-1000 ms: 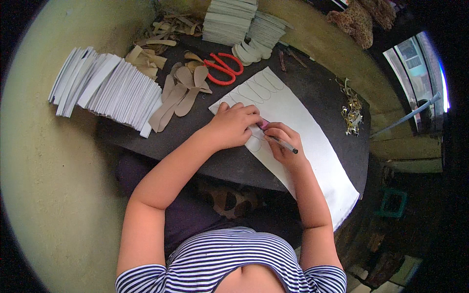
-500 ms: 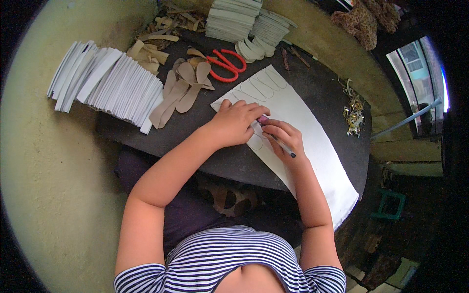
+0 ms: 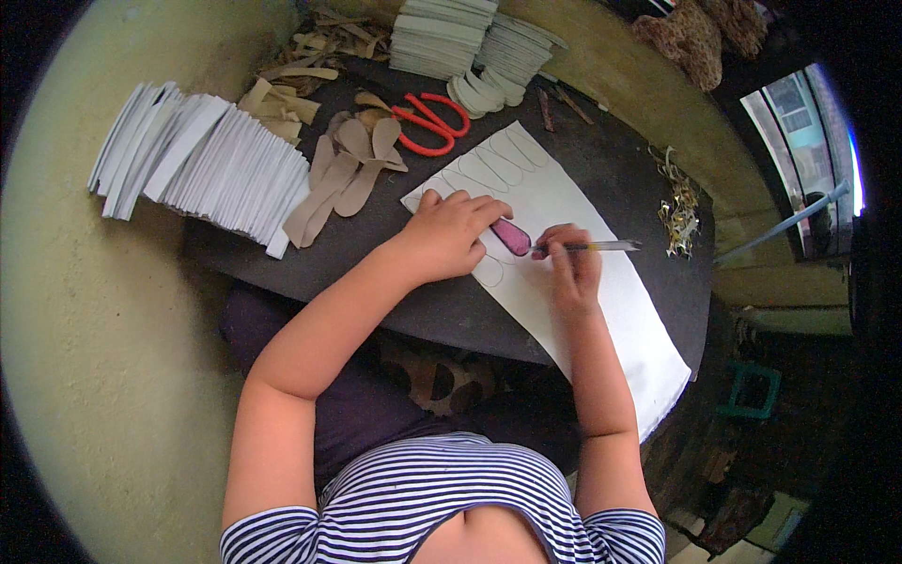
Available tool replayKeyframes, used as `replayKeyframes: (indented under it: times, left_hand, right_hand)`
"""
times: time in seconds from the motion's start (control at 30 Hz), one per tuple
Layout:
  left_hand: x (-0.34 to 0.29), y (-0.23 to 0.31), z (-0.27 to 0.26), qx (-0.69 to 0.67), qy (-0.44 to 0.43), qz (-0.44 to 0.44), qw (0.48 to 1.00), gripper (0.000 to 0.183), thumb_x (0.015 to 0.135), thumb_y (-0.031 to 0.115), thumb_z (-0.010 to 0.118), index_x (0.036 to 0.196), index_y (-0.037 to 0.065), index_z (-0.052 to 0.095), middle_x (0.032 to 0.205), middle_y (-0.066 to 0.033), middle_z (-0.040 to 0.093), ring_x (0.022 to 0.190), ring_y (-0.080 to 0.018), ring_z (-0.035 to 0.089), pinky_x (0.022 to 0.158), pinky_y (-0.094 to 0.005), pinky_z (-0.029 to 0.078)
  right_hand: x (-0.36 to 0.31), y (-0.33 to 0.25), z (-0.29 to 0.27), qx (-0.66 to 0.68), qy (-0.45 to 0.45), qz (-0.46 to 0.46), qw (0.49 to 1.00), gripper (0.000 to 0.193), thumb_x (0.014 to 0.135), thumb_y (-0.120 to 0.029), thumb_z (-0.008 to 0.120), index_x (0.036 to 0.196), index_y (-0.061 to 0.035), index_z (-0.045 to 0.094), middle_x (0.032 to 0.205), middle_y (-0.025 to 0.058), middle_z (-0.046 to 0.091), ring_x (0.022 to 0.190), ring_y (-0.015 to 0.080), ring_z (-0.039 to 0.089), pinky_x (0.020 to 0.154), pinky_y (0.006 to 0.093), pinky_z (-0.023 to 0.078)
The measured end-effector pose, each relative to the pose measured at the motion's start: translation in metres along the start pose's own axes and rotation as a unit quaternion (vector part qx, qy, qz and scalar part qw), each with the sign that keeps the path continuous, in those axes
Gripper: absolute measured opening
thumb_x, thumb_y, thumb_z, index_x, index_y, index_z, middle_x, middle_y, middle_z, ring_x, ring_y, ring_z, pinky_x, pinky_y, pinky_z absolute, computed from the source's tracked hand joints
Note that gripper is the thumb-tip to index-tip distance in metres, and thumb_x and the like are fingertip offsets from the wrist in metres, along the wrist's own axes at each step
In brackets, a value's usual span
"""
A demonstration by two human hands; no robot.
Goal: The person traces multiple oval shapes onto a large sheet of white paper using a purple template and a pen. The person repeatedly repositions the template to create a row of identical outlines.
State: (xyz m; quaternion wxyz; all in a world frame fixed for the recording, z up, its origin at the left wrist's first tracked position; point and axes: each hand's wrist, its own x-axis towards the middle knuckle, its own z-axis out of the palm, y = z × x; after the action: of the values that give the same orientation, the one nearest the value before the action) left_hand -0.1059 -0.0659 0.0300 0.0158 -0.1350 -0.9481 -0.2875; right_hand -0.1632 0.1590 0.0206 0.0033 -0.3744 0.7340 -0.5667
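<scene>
A white sheet lies slantwise on the dark table, with a row of outlined rounded shapes along its upper left part. On it rests a pink sole-shaped template with a dark edge. My left hand is closed over the template's upper end, its fingertips holding it down against the sheet; that end is hidden. Just right of the template's lower end, my right hand grips a pen. The pen's tip is by the template's rounded lower right edge, and its barrel points right.
Stacks of white strips stand at the left, beside brown sole-shaped pieces. Red-handled scissors lie beyond the sheet. More white stacks and brown scraps are at the back. Gold scraps lie near the table's right edge.
My right hand has moved slightly right and turned, swinging the pen from sloping down to the right to nearly level. More of the pink template now shows. My left hand stays in place.
</scene>
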Motion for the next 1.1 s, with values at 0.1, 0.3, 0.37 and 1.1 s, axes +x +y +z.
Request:
replayKeyframes:
  times: [0.1,0.3,0.37,1.1]
  left_hand:
    - [0.0,0.001,0.001,-0.003,0.008,0.006,1.0,0.049,0.078,0.012,0.057,0.126,0.017,0.053,0.125,-0.0042,0.058,0.114,-0.0252,0.055,0.09,-0.0484,0.038]
    - [-0.003,0.0,0.007,0.026,0.022,0.036,0.999,0.04,0.077,0.013,0.06,0.117,0.018,0.062,0.125,-0.0015,0.057,0.111,-0.0259,0.052,0.089,-0.0468,0.039]
    - [-0.004,0.0,0.009,0.028,0.032,0.039,0.998,0.04,0.077,0.014,0.06,0.116,0.02,0.064,0.127,-0.0015,0.056,0.111,-0.0267,0.051,0.09,-0.047,0.039]
    - [-0.009,0.038,0.012,-0.178,0.061,-0.033,0.982,0.046,0.084,0.007,0.052,0.13,0.012,0.055,0.117,-0.0094,0.064,0.106,-0.0273,0.058,0.096,-0.0402,0.042]
  right_hand:
    - [0.004,-0.003,0.0,0.136,0.124,0.0,0.983,0.006,0.097,-0.002,0.052,0.102,-0.003,0.054,0.101,0.0137,0.055,0.077,0.0155,0.058,0.062,0.027,0.047]
    - [0.008,0.013,-0.014,0.059,0.186,-0.047,0.98,0.013,0.097,-0.004,0.054,0.11,-0.0024,0.057,0.087,0.0072,0.056,0.071,0.0103,0.055,0.061,0.0227,0.045]
    - [0.006,0.014,-0.017,0.071,0.183,-0.029,0.98,0.013,0.098,-0.004,0.053,0.111,-0.002,0.057,0.081,0.0053,0.057,0.067,0.0092,0.054,0.059,0.0232,0.044]
    - [0.017,0.004,-0.005,-0.145,0.049,0.07,0.986,0.026,0.084,-0.007,0.067,0.109,-0.0058,0.058,0.094,0.0126,0.065,0.085,0.0262,0.063,0.076,0.0355,0.05]
